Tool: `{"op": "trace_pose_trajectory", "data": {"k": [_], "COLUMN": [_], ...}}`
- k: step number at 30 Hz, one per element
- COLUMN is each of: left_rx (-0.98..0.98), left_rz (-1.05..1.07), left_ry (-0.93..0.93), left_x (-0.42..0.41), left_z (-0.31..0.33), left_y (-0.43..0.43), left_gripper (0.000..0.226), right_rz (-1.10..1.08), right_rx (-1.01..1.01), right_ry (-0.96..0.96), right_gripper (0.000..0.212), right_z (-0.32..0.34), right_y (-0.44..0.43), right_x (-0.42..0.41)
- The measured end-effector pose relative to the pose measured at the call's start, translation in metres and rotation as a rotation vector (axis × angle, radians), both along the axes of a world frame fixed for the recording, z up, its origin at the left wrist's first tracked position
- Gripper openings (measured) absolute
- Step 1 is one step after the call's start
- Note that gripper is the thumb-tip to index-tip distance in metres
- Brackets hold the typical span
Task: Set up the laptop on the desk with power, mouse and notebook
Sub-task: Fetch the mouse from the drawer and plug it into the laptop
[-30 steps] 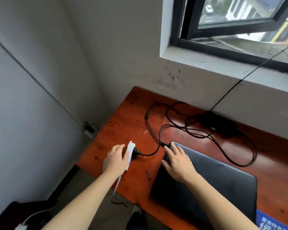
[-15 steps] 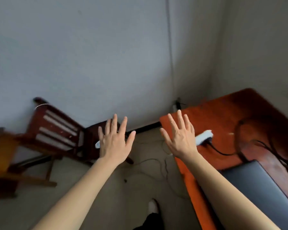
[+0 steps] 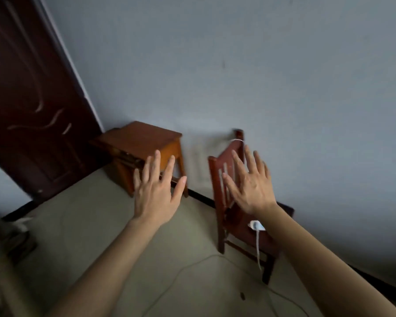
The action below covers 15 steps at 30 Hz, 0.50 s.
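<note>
A pale wall (image 3: 284,76), a dark door (image 3: 28,99) and a bare floor (image 3: 89,225) fill the view. The laptop, the tabletop it belongs on, the mouse and the notebook are all out of sight. How far the setup has got cannot be read here, and no task item is being carried, so at least some fetching probably remains.

A small wooden stand (image 3: 142,138) sits in the corner near the door, and a dark red chair (image 3: 238,227) stands just beside it along the wall. Both are straight ahead and would block a walk towards that wall.

The left hand (image 3: 154,195) and the right hand (image 3: 252,193) are raised in front of the stand and the chair. Their fingers are spread and straight, and they hold nothing.

A thin cable (image 3: 183,268) trails loosely across the floor in front of the chair and looks like a trip risk. On the chair seat lies a small white object (image 3: 256,225) with a white cord (image 3: 258,250) hanging over the edge. Whether it is a mouse, a plug or something else cannot be told.
</note>
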State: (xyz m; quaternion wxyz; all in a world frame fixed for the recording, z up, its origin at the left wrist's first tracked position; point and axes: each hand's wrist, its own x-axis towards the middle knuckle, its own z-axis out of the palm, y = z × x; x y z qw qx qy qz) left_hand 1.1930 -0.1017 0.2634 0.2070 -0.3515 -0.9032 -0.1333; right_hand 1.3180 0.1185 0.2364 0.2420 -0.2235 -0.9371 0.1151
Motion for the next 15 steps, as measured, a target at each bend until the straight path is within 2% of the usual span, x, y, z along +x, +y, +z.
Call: {"op": "trace_pose_trajectory", "data": {"k": [8,10,11,15], "left_rx": [0.005,0.030,0.050,0.028], "left_rz": [0.264,0.298,0.343,0.374], "left_ry": [-0.073,-0.094,-0.124,-0.121], "left_x": [-0.182,-0.216,-0.255,-0.320], "left_z": [-0.006,-0.011,-0.017,-0.032], "left_y": [-0.123,-0.138,-0.149,-0.158], "left_gripper": [0.071,0.072,0.073,0.072], "right_rz": [0.213,0.248,0.287,0.371], "right_rx": [0.065,0.062,0.064,0.087], "right_ry": [-0.119,-0.140,-0.151,-0.163], "right_gripper": [0.075,0.075,0.075,0.073], "right_z": [-0.013,-0.017,-0.021,-0.033], "right_y": [-0.085,-0.098,-0.109,-0.114], "right_x": [-0.226,-0.269,-0.319,-0.403]}}
